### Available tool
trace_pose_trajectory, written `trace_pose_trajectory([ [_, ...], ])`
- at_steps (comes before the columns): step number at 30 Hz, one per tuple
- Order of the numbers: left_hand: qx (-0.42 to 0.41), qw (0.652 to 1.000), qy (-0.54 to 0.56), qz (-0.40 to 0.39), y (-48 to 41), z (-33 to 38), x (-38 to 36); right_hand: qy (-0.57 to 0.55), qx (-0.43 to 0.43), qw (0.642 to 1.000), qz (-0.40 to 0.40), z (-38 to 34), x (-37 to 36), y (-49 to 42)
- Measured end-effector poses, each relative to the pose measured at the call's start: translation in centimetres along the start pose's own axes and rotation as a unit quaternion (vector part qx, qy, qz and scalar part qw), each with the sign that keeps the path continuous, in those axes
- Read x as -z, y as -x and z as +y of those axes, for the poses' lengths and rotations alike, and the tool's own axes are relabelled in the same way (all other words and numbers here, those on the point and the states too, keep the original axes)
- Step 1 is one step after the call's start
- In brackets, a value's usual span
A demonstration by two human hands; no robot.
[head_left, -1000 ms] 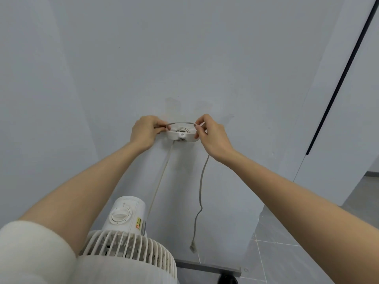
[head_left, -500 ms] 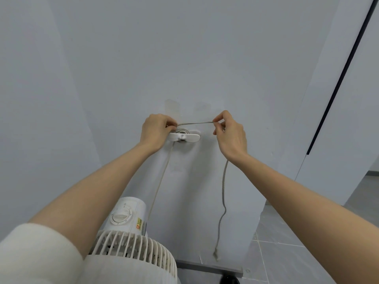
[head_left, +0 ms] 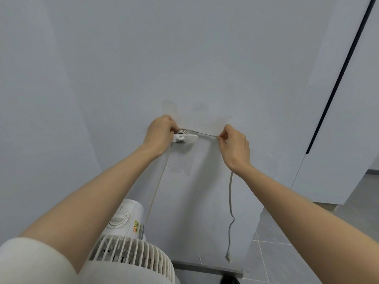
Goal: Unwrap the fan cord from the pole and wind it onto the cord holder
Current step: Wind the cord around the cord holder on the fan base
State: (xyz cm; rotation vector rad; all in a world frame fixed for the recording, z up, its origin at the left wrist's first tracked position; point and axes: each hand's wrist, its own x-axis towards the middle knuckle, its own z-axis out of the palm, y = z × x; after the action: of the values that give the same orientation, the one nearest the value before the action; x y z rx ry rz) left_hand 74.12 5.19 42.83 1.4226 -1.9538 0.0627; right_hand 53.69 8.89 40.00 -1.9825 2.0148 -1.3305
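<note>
A white cord holder (head_left: 186, 138) with a flat crossbar is fixed to the pale wall. My left hand (head_left: 160, 131) presses against its left end, fingers closed on the cord there. My right hand (head_left: 234, 144) pinches the grey fan cord (head_left: 231, 193) to the right of the holder and holds it taut. A short stretch of cord runs from the holder to my right fingers. The rest hangs down below my right hand and ends in a plug (head_left: 228, 257) near the floor. Another strand drops from the holder to the white fan (head_left: 127, 238) at the bottom left.
The fan's motor housing with its dial and ribbed grille fills the lower left, close under my left arm. A dark baseboard (head_left: 207, 268) runs along the wall's foot. Grey floor tiles (head_left: 287, 253) lie to the right, next to a white panel with a black vertical strip (head_left: 338, 78).
My right hand has moved out to the right from the holder, pulling the cord taut. The hanging end and plug have shifted right with it. My left hand has stayed at the holder.
</note>
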Motion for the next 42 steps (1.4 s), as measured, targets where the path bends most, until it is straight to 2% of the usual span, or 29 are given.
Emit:
trace_pose_trajectory([
  [7, -0.024, 0.999, -0.022, 0.004, 0.9, -0.2, -0.3, 0.097, 0.061, 0.992, -0.048, 1.6, -1.8, 1.9],
  [13, -0.065, 0.996, -0.044, 0.031, 2.2, -1.1, -0.7, 0.158, 0.108, 0.965, -0.178, 2.1, -2.8, 3.5],
  [16, -0.093, 0.992, -0.053, 0.063, 2.7, -1.7, -0.8, 0.188, 0.103, 0.942, -0.260, 2.2, -2.9, 3.7],
  [20, -0.143, 0.980, -0.089, 0.110, 3.6, -2.0, -0.6, 0.203, 0.084, 0.923, -0.316, 2.7, -2.9, 3.7],
  [22, -0.199, 0.970, -0.113, 0.081, 4.0, -2.1, -0.7, 0.202, 0.083, 0.921, -0.323, 2.7, -2.9, 3.6],
  [25, -0.252, 0.958, -0.136, -0.008, 4.6, -2.5, -1.5, 0.203, 0.086, 0.922, -0.318, 2.8, -2.9, 3.5],
  [31, -0.165, 0.956, -0.209, -0.122, 4.9, -1.9, -3.5, 0.169, 0.090, 0.931, -0.310, 3.3, -2.8, 3.6],
  [34, -0.154, 0.950, -0.235, -0.138, 4.8, -1.2, -4.0, 0.140, 0.085, 0.937, -0.307, 3.5, -2.9, 3.6],
  [42, -0.067, 0.963, -0.211, -0.152, 5.3, -2.1, -4.2, 0.117, 0.084, 0.954, -0.261, 3.5, -1.8, 4.0],
])
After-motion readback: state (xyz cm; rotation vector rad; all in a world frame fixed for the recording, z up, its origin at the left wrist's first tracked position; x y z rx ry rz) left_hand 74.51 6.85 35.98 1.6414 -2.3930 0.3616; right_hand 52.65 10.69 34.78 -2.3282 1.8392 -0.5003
